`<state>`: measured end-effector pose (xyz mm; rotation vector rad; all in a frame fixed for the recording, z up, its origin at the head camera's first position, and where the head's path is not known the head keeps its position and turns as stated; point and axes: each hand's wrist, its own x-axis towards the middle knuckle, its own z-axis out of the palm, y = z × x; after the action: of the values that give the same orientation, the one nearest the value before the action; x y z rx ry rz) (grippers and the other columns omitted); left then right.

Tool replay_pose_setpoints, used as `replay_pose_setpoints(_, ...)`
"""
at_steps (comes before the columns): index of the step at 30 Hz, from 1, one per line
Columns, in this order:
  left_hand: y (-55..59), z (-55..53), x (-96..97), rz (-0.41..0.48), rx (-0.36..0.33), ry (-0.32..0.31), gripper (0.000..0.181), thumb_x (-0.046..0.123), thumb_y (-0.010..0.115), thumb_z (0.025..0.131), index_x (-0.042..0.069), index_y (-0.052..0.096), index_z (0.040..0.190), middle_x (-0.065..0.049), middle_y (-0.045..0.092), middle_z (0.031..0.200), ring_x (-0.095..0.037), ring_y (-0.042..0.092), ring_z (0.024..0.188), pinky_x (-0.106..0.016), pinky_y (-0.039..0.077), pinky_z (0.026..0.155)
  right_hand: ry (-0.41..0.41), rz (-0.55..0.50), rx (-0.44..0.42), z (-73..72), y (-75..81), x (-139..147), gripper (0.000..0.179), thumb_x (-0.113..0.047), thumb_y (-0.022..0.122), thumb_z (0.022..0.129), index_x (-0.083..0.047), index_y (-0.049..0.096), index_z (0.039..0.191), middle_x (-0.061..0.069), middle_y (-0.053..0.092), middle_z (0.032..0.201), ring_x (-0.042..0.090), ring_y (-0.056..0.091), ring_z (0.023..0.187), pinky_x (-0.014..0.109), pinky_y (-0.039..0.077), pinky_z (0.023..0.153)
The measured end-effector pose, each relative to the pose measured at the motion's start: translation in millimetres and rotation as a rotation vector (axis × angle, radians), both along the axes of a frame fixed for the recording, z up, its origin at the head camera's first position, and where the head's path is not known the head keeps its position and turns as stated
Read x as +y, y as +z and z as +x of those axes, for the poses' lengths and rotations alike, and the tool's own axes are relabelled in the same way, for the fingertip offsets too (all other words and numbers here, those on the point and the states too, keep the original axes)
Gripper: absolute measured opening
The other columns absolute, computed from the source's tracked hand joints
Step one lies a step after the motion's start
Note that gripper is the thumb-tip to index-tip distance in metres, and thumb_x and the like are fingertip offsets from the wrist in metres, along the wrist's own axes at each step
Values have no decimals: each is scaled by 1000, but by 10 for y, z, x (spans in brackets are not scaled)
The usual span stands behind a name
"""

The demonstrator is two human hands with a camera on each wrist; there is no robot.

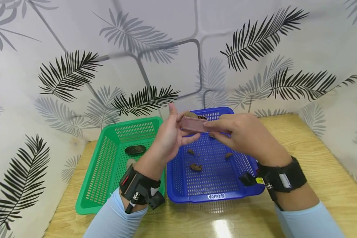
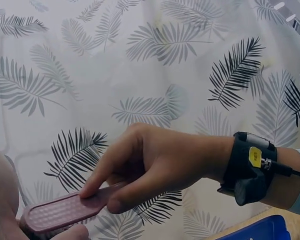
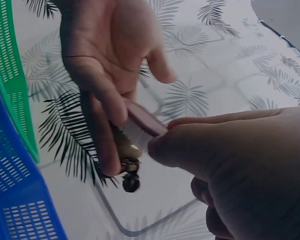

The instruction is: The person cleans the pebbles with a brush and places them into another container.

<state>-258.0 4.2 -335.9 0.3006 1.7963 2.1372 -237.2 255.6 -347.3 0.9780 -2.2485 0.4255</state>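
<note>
A pink scrubbing brush [image 1: 192, 124] is pinched at its handle by my right hand [image 1: 244, 132], between thumb and forefinger. Its pale bristles face a brownish, knobbly lump [image 3: 127, 150] with a dark, lumpy end. That lump is held among the fingers of my left hand [image 1: 168, 135], palm turned up and thumb raised. In the head view the brush covers much of the lump, so its exact kind is unclear. Both hands are above the back part of the blue basket [image 1: 193, 198].
Several small brown pieces [image 1: 196, 167] lie in the blue basket. Left of it, a green basket [image 1: 92, 178] holds a dark, flat piece [image 1: 135, 149] and a paler one [image 1: 131, 162]. Both baskets stand on a wooden table [image 1: 193, 224], before a leaf-patterned wall covering [image 1: 172, 76].
</note>
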Motion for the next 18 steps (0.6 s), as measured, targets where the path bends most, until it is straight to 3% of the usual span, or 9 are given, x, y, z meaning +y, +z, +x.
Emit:
replay_pose_setpoints(4,0,-9,-28,-2,3,49,88,68,16,118,3,42,171,-22,56,169,-48,65,148,-46,68,109,-18,14,-37,18,55,90,33,-19,97,92,-27,90,123,-7,76,83,5,48,63,26,44,55)
replay_pose_setpoints(10,-10,-31,-44,-20,-4,46,82,64,22,120,6,36,176,-21,57,168,-48,68,145,-45,67,110,-75,3,-22,36,80,200,35,-15,98,89,-23,91,122,-2,82,87,5,49,62,25,40,53)
replay_pose_setpoints(15,-16,-9,-35,-25,12,20,85,66,16,119,3,42,172,-22,55,168,-48,66,147,-43,68,108,16,0,23,3,39,83,37,-16,98,90,-24,90,124,-3,79,85,6,51,63,27,45,54)
replay_pose_setpoints(18,-9,0,-31,-25,18,17,87,66,16,119,2,44,170,-24,56,168,-48,64,149,-41,70,103,47,4,7,3,32,44,34,-17,98,90,-25,90,122,-6,78,84,5,50,64,27,47,55)
